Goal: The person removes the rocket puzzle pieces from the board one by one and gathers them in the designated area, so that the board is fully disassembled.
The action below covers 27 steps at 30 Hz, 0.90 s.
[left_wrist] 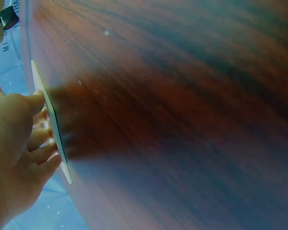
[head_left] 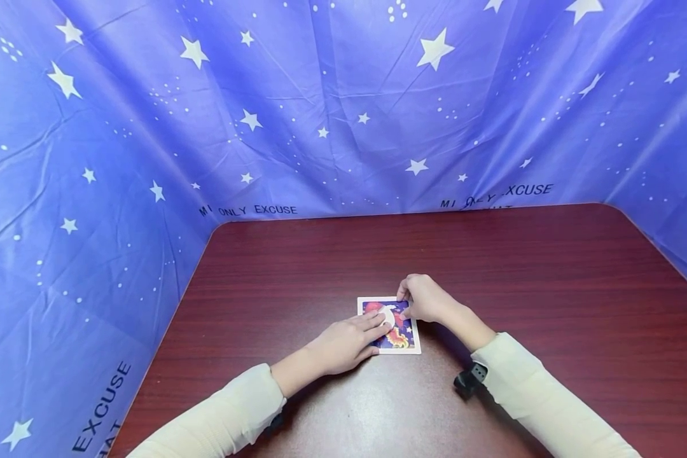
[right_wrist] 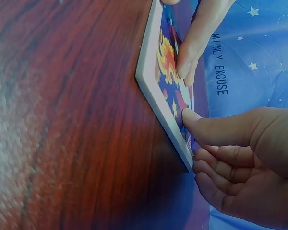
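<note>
A square picture board (head_left: 397,341) lies on the table, with a white border and a purple, red and yellow cartoon print. My left hand (head_left: 348,342) rests on its left part, fingers stretched flat across the print and covering some of it. A white patch shows in the print by those fingertips. At the far right corner, my right hand (head_left: 429,300) pinches the board's edge. In the right wrist view, the right thumb (right_wrist: 221,127) presses on the print while the other fingers curl at the edge. The left wrist view catches the board (left_wrist: 57,128) edge-on.
The reddish-brown wooden table (head_left: 298,254) extends around the board on all sides. Blue star-printed cloth (head_left: 343,95) hangs along its back and sides. A black wrist device (head_left: 471,380) is strapped at the right sleeve, close over the table.
</note>
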### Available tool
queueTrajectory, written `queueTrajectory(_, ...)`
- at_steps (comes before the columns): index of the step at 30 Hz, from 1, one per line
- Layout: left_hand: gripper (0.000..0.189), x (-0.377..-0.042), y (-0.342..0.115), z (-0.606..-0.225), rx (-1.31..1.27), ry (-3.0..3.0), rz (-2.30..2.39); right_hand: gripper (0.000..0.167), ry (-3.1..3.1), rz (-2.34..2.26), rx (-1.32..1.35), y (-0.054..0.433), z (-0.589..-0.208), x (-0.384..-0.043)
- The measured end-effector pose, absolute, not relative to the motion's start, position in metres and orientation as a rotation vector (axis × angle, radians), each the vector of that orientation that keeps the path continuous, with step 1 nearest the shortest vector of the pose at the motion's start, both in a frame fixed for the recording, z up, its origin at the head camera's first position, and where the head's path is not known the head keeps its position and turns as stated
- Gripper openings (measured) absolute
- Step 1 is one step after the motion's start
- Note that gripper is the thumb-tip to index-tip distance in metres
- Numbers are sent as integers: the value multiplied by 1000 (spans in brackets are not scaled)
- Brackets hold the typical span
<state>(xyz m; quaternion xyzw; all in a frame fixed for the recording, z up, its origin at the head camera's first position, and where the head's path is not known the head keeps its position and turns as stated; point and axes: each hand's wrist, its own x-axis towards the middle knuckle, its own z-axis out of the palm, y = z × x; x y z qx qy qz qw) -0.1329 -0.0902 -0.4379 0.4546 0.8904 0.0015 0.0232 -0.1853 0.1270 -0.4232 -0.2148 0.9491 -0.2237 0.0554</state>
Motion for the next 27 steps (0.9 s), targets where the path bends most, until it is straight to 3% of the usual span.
queueTrajectory(27,51,-133,-90,-437,1429,2763,-16,17,2895,-816,-800,138,-424,-178)
